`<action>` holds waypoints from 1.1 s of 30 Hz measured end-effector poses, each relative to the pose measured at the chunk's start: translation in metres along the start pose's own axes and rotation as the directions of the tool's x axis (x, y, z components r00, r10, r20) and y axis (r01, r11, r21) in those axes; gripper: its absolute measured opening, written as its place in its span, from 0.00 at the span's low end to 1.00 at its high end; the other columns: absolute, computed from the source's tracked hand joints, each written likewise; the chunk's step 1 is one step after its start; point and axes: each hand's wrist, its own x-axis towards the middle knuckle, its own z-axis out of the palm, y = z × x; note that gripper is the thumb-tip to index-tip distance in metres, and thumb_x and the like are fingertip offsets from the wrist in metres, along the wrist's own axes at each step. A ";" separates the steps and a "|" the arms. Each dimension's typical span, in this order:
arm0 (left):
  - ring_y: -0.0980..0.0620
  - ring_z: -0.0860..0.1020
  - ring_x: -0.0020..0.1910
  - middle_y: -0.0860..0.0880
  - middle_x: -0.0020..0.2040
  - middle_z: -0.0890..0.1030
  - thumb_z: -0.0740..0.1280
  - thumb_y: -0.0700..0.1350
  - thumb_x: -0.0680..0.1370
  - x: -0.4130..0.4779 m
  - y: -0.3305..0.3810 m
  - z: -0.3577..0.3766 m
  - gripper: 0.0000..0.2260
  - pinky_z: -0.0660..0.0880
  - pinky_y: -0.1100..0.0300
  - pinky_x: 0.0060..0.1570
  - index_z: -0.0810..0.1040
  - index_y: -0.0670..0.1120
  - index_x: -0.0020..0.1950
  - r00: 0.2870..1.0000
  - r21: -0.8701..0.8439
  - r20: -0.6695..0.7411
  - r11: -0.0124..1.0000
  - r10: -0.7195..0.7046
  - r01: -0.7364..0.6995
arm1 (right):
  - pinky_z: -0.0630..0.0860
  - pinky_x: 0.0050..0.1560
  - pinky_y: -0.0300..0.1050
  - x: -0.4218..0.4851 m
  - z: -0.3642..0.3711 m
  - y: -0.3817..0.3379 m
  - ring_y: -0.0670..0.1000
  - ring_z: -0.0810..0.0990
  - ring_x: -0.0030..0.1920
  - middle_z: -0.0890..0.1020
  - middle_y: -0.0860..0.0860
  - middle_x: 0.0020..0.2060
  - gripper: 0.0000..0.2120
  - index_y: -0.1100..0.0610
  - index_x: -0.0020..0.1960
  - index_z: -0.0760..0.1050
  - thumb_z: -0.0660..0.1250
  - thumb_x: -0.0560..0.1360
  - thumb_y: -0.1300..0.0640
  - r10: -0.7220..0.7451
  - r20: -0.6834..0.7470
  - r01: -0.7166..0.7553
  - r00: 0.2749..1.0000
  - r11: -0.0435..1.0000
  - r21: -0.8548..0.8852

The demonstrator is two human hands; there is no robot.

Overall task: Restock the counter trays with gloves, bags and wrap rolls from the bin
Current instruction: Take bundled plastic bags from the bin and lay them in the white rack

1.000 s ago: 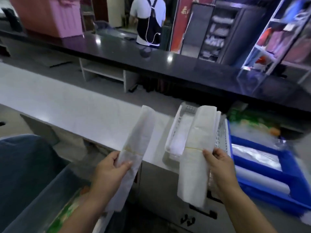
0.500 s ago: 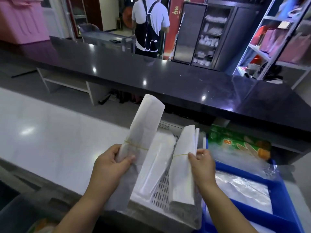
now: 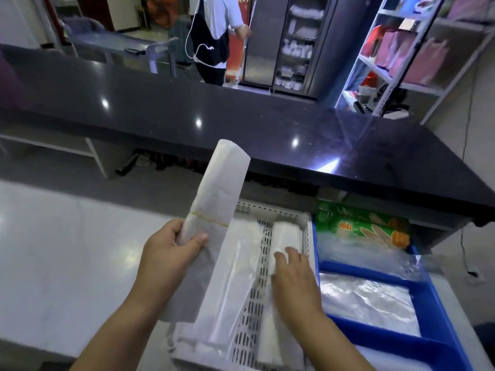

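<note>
Across the twelve o'clock half of the view runs a glossy black bar top (image 3: 241,124). Beyond it are a person in a dark apron (image 3: 214,36) at twelve o'clock and a metal shelf rack (image 3: 401,49) at two o'clock. Below it, from nine round to six o'clock, lies the pale table (image 3: 67,263).

On the table at four o'clock sits a blue tray (image 3: 439,317) split into compartments. Clear plastic film (image 3: 367,301) lies flat in the middle one, and a green printed packet (image 3: 361,226) sits at the far end, at three o'clock. Just beside the blue tray's left wall, at five to six o'clock, stands a white perforated tray (image 3: 267,210).

Two stacks of translucent white bags lie lengthwise in it, the left stack (image 3: 230,285) and the right stack (image 3: 285,234). A strip of slotted tray floor shows bare between them.

A third bag bundle (image 3: 222,188), folded into a long flat roll, milky and slightly creased, is held tilted over the tray's ten o'clock corner. Its upper end points to twelve and covers part of the tray's back rim. A thin yellow rubber band (image 3: 209,219) cinches it just above the grip.

The left hand (image 3: 168,253) has fingers and thumb clamped round the bundle's lower part. The right hand (image 3: 294,279) lies palm down on the right stack, fingers straight and slightly apart, hiding that stack's middle.
</note>
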 end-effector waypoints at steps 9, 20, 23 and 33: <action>0.55 0.81 0.32 0.52 0.37 0.83 0.72 0.46 0.72 0.036 -0.006 -0.009 0.03 0.79 0.60 0.30 0.79 0.52 0.41 0.997 -0.019 0.083 1.000 -0.013 0.015 | 0.28 0.69 0.49 0.000 0.047 0.008 0.52 0.22 0.69 0.24 0.52 0.70 0.41 0.51 0.66 0.20 0.50 0.76 0.36 0.031 0.301 -0.027 0.953 0.999 -0.018; 0.54 0.82 0.34 0.52 0.38 0.84 0.72 0.45 0.72 0.054 -0.015 -0.011 0.03 0.79 0.60 0.32 0.79 0.52 0.42 0.989 -0.082 0.142 0.995 -0.040 0.052 | 0.69 0.61 0.41 0.005 0.005 -0.044 0.44 0.72 0.60 0.76 0.42 0.57 0.16 0.50 0.63 0.73 0.65 0.76 0.54 0.022 -0.142 0.052 0.990 0.866 0.498; 0.53 0.82 0.36 0.53 0.38 0.84 0.71 0.45 0.73 0.052 -0.010 0.001 0.02 0.80 0.55 0.35 0.79 0.51 0.42 0.982 -0.052 0.185 0.998 -0.037 0.047 | 0.74 0.51 0.35 0.021 -0.011 -0.070 0.39 0.77 0.49 0.79 0.41 0.50 0.15 0.43 0.59 0.72 0.66 0.75 0.56 0.101 -0.047 -0.023 0.994 0.596 0.803; 0.52 0.80 0.40 0.50 0.40 0.82 0.58 0.51 0.79 0.027 -0.016 0.067 0.11 0.77 0.48 0.46 0.78 0.49 0.44 0.831 0.105 0.550 0.994 -0.079 0.025 | 0.79 0.36 0.38 0.015 -0.025 -0.026 0.48 0.84 0.41 0.84 0.53 0.43 0.15 0.49 0.53 0.73 0.67 0.73 0.66 0.431 0.141 -0.206 0.891 0.106 0.973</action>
